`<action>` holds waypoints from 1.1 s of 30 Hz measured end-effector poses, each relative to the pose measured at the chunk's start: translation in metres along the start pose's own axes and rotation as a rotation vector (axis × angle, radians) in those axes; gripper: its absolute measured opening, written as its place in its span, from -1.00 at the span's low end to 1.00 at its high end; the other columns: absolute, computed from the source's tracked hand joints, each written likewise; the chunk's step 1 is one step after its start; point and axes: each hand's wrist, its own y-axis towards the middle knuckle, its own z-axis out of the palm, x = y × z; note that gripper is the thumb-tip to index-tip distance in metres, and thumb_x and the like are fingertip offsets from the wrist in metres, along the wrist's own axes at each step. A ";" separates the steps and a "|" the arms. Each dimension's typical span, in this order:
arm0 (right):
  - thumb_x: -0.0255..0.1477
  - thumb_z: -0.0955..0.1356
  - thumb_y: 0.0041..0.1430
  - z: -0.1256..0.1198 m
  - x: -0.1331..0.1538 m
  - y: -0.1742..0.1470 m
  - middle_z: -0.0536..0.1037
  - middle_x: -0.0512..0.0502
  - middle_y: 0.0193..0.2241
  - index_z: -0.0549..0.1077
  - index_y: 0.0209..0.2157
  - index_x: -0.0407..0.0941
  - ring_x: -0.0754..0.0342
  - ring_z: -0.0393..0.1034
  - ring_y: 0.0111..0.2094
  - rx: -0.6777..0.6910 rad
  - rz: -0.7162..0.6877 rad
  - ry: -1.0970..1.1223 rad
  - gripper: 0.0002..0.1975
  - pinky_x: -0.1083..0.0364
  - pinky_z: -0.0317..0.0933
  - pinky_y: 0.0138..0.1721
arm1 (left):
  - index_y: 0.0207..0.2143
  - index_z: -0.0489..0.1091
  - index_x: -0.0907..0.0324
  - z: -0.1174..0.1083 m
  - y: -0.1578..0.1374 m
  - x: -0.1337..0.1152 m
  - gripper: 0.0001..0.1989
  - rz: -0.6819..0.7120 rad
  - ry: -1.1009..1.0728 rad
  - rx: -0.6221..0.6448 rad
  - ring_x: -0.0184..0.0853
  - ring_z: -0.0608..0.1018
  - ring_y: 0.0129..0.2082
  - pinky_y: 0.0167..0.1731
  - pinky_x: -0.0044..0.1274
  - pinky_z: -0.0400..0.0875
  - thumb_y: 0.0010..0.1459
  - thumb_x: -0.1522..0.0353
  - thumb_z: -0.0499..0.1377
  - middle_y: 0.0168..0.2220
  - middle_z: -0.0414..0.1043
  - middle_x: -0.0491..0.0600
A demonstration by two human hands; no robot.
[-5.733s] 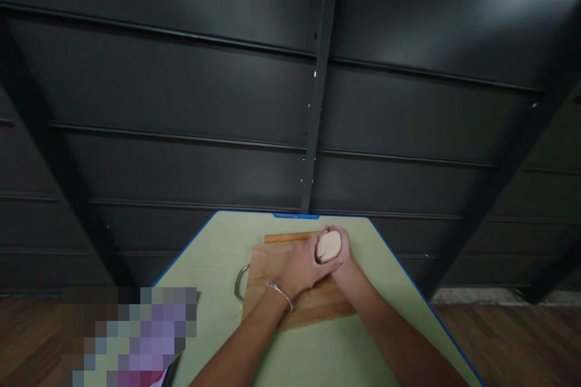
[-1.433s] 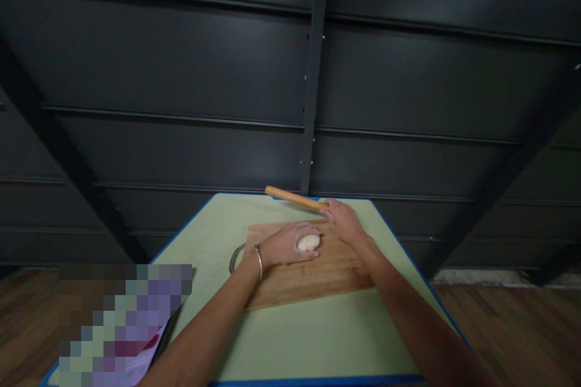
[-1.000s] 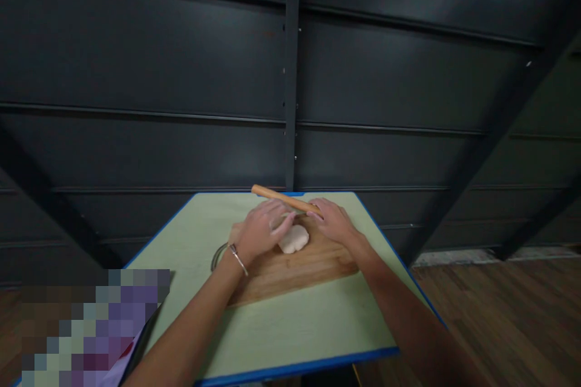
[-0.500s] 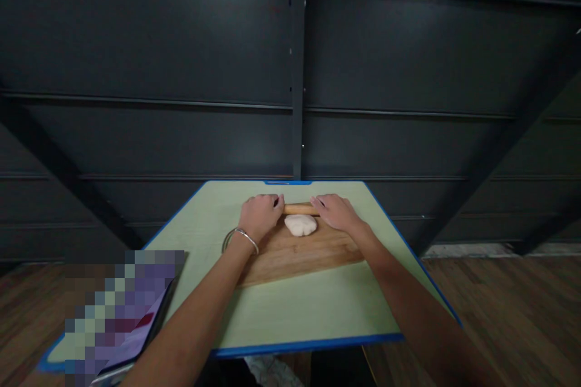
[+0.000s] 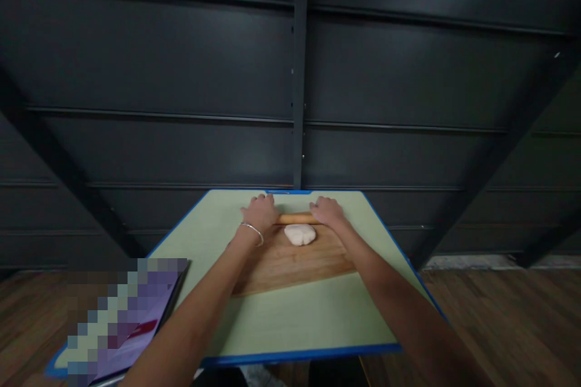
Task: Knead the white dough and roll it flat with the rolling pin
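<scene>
A wooden rolling pin (image 5: 294,218) lies crosswise near the far edge of a wooden cutting board (image 5: 290,263). My left hand (image 5: 261,211) is over the pin's left end, its fingers curving forward and a bracelet on the wrist. At the right end, my right hand (image 5: 327,210) bends over the pin in the same way. Both palms hide the pin's ends. Just on the near side of the pin sits a pale, flattened lump of dough (image 5: 300,234), with a small crease at its front edge. Neither hand touches the dough.
The board rests on a pale green table (image 5: 308,320) with a blue rim. A tablet-like device (image 5: 145,326), partly pixelated, lies at the table's left near corner beside my left forearm. A dark panelled wall (image 5: 204,151) rises behind the table.
The view has tilted up slightly, so everything sits lower. My left hand has shifted its hold, its fingers now reaching farther over the pin, and slightly more of the pin shows between the hands.
</scene>
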 end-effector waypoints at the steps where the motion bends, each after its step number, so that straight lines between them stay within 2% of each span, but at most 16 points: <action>1: -0.16 0.23 0.48 0.002 0.001 0.003 0.53 -0.52 0.19 0.54 0.19 -0.24 -0.34 0.42 0.24 -0.020 -0.006 -0.011 -0.47 -0.18 0.29 0.17 | 0.19 0.49 0.20 0.004 0.006 0.002 -0.54 0.013 0.017 -0.005 0.08 0.52 0.19 0.14 0.00 0.44 0.27 0.42 0.09 0.15 0.54 0.29; 2: -0.15 0.25 0.47 0.005 0.003 0.006 0.48 -0.55 0.24 0.51 0.22 -0.26 -0.36 0.36 0.28 -0.039 -0.009 -0.022 -0.44 -0.20 0.27 0.20 | 0.24 0.45 0.18 0.009 0.012 0.004 -0.51 0.046 0.025 0.005 0.08 0.48 0.25 0.19 0.06 0.39 0.28 0.43 0.08 0.22 0.49 0.29; 3: -0.14 0.25 0.46 0.007 0.004 0.009 0.43 -0.56 0.28 0.48 0.25 -0.28 -0.37 0.31 0.32 -0.050 -0.012 -0.030 -0.42 -0.22 0.24 0.23 | 0.25 0.44 0.17 0.013 0.018 0.006 -0.50 0.109 0.013 0.027 0.04 0.47 0.27 0.23 0.04 0.36 0.29 0.45 0.06 0.25 0.46 0.27; 7: -0.09 0.25 0.47 0.011 0.005 0.020 0.34 -0.54 0.36 0.43 0.30 -0.29 -0.33 0.15 0.42 0.018 -0.053 -0.029 -0.36 -0.22 0.08 0.36 | 0.16 0.52 0.18 0.028 0.041 0.015 -0.52 0.495 -0.058 0.132 -0.13 0.49 0.25 0.30 -0.27 0.35 0.26 0.52 0.05 0.21 0.51 0.24; 10: -0.11 0.20 0.52 0.011 0.002 0.025 0.41 -0.47 0.34 0.47 0.27 -0.25 -0.26 0.16 0.43 0.047 -0.170 -0.035 -0.41 -0.19 -0.02 0.42 | 0.13 0.54 0.19 0.035 0.049 0.019 -0.59 0.603 -0.053 0.161 -0.16 0.44 0.31 0.37 -0.33 0.25 0.36 0.46 0.02 0.25 0.50 0.21; 13: -0.15 0.14 0.57 0.010 0.002 0.027 0.43 -0.44 0.33 0.50 0.25 -0.24 -0.23 0.18 0.41 0.047 -0.250 -0.079 -0.43 -0.19 -0.08 0.44 | 0.21 0.48 0.17 0.037 0.048 0.019 -0.58 0.556 -0.048 0.159 -0.18 0.37 0.39 0.37 -0.34 0.22 0.47 0.33 -0.04 0.35 0.41 0.18; 17: -0.16 0.13 0.59 0.009 0.002 0.024 0.46 -0.42 0.31 0.52 0.23 -0.25 -0.20 0.24 0.37 0.043 -0.228 -0.122 -0.43 -0.16 -0.01 0.41 | 0.27 0.43 0.18 0.038 0.045 0.017 -0.56 0.471 -0.015 0.186 -0.15 0.37 0.40 0.36 -0.32 0.23 0.51 0.28 -0.06 0.39 0.36 0.21; 20: -0.23 0.15 0.60 0.008 -0.005 0.015 0.52 -0.38 0.22 0.58 0.14 -0.23 -0.11 0.33 0.29 -0.029 -0.380 -0.085 -0.50 -0.05 0.11 0.34 | 0.22 0.47 0.18 0.038 0.039 0.019 -0.59 0.546 -0.011 0.122 -0.13 0.38 0.39 0.37 -0.31 0.21 0.49 0.32 -0.03 0.33 0.41 0.25; 23: -0.31 0.20 0.60 0.007 -0.018 0.004 0.55 -0.30 0.18 0.60 0.10 -0.19 -0.02 0.36 0.24 -0.070 -0.563 -0.029 -0.59 0.04 0.14 0.30 | 0.21 0.47 0.17 0.038 0.028 0.023 -0.62 0.655 -0.021 0.081 -0.11 0.36 0.40 0.40 -0.27 0.17 0.46 0.35 0.03 0.32 0.42 0.27; 25: -0.31 0.19 0.61 0.006 -0.024 -0.002 0.55 -0.26 0.20 0.60 0.11 -0.17 0.01 0.37 0.24 -0.065 -0.581 -0.010 -0.59 0.06 0.15 0.29 | 0.28 0.42 0.15 0.037 0.021 0.024 -0.58 0.653 -0.011 0.088 -0.07 0.32 0.44 0.41 -0.19 0.15 0.44 0.37 0.05 0.38 0.35 0.27; 28: -0.30 0.12 0.64 0.005 -0.025 0.000 0.55 -0.26 0.22 0.58 0.15 -0.16 0.01 0.38 0.26 -0.033 -0.476 -0.016 -0.53 0.07 0.15 0.30 | 0.38 0.33 0.12 0.035 0.015 0.019 -0.51 0.490 0.000 0.083 -0.02 0.28 0.46 0.38 -0.12 0.18 0.47 0.35 -0.03 0.47 0.23 0.23; 31: -0.23 0.08 0.65 0.000 -0.016 0.010 0.56 -0.29 0.23 0.55 0.23 -0.15 -0.02 0.42 0.27 0.023 -0.251 -0.016 -0.46 0.05 0.15 0.31 | 0.34 0.34 0.15 0.030 0.015 0.011 -0.50 0.224 -0.012 0.100 -0.03 0.42 0.36 0.29 -0.16 0.30 0.52 0.28 -0.15 0.38 0.37 0.24; 33: -0.16 0.04 0.64 -0.005 -0.008 0.018 0.55 -0.36 0.24 0.51 0.27 -0.19 -0.07 0.44 0.28 0.046 -0.084 -0.002 -0.38 0.01 0.19 0.28 | 0.28 0.40 0.15 0.027 0.016 0.007 -0.50 0.169 -0.026 0.102 -0.03 0.50 0.26 0.22 -0.17 0.35 0.52 0.23 -0.17 0.27 0.48 0.26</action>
